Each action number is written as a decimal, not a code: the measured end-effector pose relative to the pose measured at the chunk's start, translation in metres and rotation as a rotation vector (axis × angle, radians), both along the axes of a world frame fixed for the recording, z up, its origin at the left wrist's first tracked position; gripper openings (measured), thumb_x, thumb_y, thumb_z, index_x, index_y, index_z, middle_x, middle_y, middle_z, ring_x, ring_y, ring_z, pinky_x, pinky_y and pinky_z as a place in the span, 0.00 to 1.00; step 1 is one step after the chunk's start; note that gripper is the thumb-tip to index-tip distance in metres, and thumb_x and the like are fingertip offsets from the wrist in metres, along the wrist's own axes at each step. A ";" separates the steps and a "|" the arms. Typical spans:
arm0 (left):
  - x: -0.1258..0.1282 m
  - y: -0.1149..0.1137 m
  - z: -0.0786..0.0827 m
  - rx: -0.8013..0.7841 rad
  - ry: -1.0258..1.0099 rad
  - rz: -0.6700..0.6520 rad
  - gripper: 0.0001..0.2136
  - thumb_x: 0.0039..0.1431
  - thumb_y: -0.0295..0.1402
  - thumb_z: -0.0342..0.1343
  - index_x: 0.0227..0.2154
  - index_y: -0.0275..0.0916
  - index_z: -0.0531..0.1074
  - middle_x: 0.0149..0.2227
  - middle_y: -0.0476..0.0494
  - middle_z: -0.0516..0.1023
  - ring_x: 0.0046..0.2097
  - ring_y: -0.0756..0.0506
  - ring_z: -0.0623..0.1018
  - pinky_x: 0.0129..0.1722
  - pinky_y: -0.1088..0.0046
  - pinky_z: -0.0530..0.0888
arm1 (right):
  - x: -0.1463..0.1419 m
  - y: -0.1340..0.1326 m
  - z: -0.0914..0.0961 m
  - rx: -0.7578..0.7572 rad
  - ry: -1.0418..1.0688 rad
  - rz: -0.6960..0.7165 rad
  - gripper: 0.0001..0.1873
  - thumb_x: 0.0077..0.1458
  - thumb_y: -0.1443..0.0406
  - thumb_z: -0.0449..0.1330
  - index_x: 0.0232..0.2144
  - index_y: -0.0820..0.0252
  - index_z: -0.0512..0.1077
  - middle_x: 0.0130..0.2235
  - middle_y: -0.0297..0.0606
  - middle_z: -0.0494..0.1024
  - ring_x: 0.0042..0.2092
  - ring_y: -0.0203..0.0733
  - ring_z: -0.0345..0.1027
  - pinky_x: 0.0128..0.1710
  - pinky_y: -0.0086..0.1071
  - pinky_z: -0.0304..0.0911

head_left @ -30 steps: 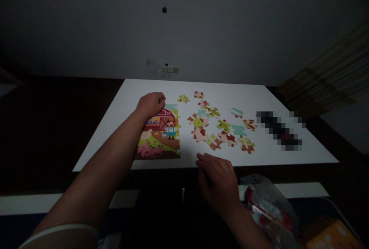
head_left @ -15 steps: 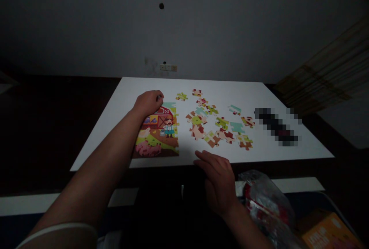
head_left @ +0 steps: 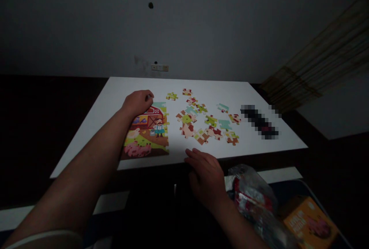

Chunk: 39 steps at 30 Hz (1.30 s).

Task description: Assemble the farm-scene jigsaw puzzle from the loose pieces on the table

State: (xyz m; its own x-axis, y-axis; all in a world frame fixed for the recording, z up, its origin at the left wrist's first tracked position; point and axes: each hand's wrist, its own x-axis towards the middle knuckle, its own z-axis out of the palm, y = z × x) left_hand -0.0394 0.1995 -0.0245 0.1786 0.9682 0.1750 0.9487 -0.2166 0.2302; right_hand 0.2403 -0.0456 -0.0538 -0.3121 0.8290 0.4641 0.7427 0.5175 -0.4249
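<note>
A partly built farm puzzle (head_left: 147, 133) with a red barn, a farmer and a pink pig lies on a white board (head_left: 95, 126). My left hand (head_left: 137, 102) rests curled as a loose fist on the puzzle's top left corner; whether it holds anything is hidden. Several loose puzzle pieces (head_left: 206, 120) are scattered to the right of the assembled part. My right hand (head_left: 205, 174) lies flat at the board's near edge with its fingers stretched out, holding nothing, just below the nearest loose pieces.
A crinkled clear plastic bag (head_left: 253, 199) with red contents sits by my right wrist. An orange puzzle box (head_left: 309, 224) lies at the bottom right. A dark blurred object (head_left: 259, 121) rests on the board's right side. Dark floor surrounds the board; a wall stands behind.
The view has shifted so everything sits further left in the picture. My right hand has slid slightly left along the board's near edge. My left hand stays on the puzzle's corner.
</note>
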 end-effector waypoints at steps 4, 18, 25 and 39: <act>0.001 0.001 0.000 -0.003 -0.006 0.012 0.16 0.60 0.41 0.49 0.45 0.44 0.77 0.45 0.42 0.81 0.44 0.40 0.78 0.41 0.66 0.71 | 0.001 0.000 -0.005 0.012 0.010 -0.018 0.26 0.49 0.73 0.54 0.50 0.49 0.71 0.54 0.35 0.76 0.57 0.50 0.68 0.52 0.51 0.68; 0.002 0.003 -0.001 -0.022 -0.018 0.033 0.17 0.59 0.42 0.49 0.45 0.44 0.77 0.42 0.42 0.81 0.42 0.40 0.78 0.40 0.67 0.71 | 0.010 0.010 0.000 -0.028 0.008 0.022 0.20 0.52 0.71 0.55 0.47 0.50 0.72 0.50 0.34 0.78 0.53 0.46 0.71 0.50 0.45 0.68; 0.002 0.003 -0.002 -0.018 -0.017 0.020 0.17 0.59 0.41 0.49 0.46 0.43 0.77 0.44 0.41 0.81 0.44 0.39 0.78 0.41 0.66 0.71 | 0.039 0.078 0.039 -0.038 -0.081 0.031 0.22 0.56 0.72 0.52 0.51 0.52 0.70 0.46 0.37 0.78 0.49 0.46 0.70 0.51 0.46 0.67; -0.004 0.005 -0.006 0.001 -0.060 -0.015 0.16 0.59 0.39 0.50 0.46 0.44 0.77 0.43 0.42 0.81 0.44 0.40 0.78 0.43 0.65 0.71 | 0.036 0.164 0.036 -0.128 -0.188 0.292 0.27 0.53 0.74 0.54 0.55 0.52 0.69 0.50 0.41 0.76 0.54 0.50 0.67 0.55 0.49 0.65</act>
State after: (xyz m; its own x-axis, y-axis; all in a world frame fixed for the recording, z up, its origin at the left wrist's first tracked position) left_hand -0.0431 0.2047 -0.0305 0.1821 0.9654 0.1867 0.9298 -0.2308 0.2867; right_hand 0.2767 0.1182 -0.0181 -0.6144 0.7400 0.2738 0.6429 0.6707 -0.3700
